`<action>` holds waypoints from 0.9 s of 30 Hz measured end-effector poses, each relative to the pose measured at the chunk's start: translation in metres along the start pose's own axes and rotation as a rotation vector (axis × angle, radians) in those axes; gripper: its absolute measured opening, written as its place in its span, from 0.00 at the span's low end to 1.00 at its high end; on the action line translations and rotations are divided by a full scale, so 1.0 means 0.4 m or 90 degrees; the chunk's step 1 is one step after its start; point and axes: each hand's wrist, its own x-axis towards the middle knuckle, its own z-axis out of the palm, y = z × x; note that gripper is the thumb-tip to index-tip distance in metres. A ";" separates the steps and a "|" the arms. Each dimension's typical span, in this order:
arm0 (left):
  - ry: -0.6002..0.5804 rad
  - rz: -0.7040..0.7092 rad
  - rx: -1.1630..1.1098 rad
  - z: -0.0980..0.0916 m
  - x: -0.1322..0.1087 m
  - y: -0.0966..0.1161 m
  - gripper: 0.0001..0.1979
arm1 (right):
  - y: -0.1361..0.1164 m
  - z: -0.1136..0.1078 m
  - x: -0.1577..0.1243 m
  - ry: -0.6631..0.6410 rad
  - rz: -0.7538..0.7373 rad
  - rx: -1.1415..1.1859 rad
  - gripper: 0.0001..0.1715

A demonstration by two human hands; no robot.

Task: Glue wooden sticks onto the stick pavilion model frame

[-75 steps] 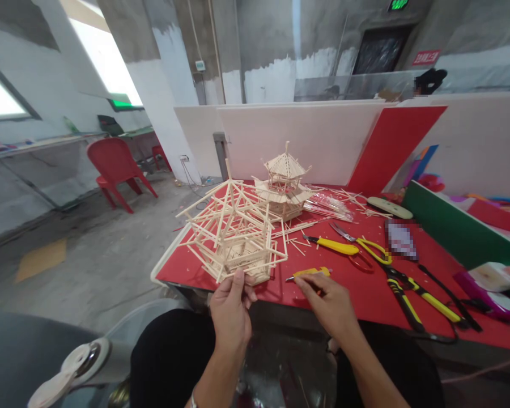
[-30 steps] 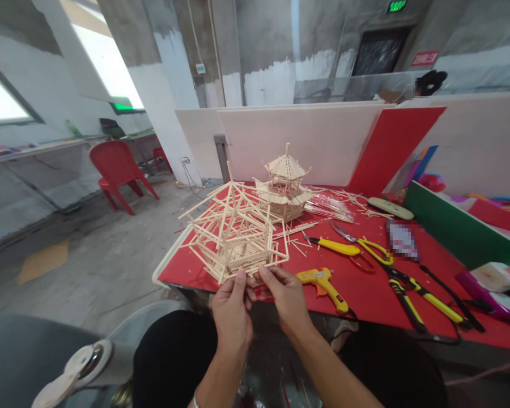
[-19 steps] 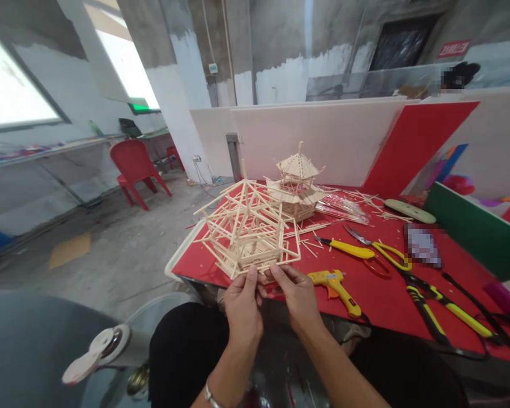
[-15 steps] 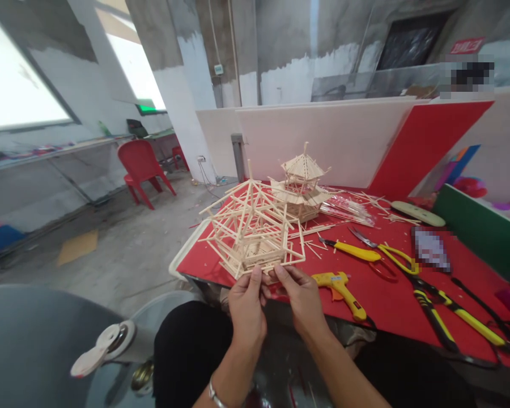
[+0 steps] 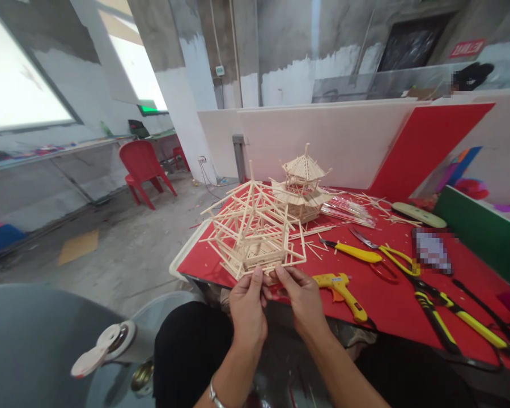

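An open framework of thin wooden sticks, a model pavilion (image 5: 253, 211), stands at the near left edge of the red tabletop (image 5: 391, 294). My left hand (image 5: 249, 306) and my right hand (image 5: 301, 297) are side by side at its front, both closed. Their thumbs press from above on the front lower edge of the model pavilion, and the curled fingers beneath are partly hidden. Just behind it rises a second stick pavilion (image 5: 305, 187) with two tiers of roof. A yellow glue gun (image 5: 342, 292) lies close to my right hand.
Loose sticks (image 5: 317, 249) and plastic-wrapped sticks (image 5: 351, 211) lie behind the tools. Yellow-handled pliers (image 5: 357, 252), scissors (image 5: 395, 258) and long-handled cutters (image 5: 446, 306) occupy the right side. A green board (image 5: 487, 235) borders the table. At lower left is a white lidded container (image 5: 121, 337).
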 end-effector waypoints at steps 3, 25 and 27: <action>0.000 0.002 0.004 0.000 0.000 0.000 0.16 | 0.001 -0.001 0.001 0.001 0.006 0.002 0.20; 0.010 0.006 0.001 0.007 0.002 0.004 0.15 | -0.012 0.005 0.001 -0.010 0.013 0.008 0.21; 0.009 0.003 0.000 0.008 0.002 0.006 0.15 | -0.014 0.005 0.001 -0.008 0.012 0.004 0.21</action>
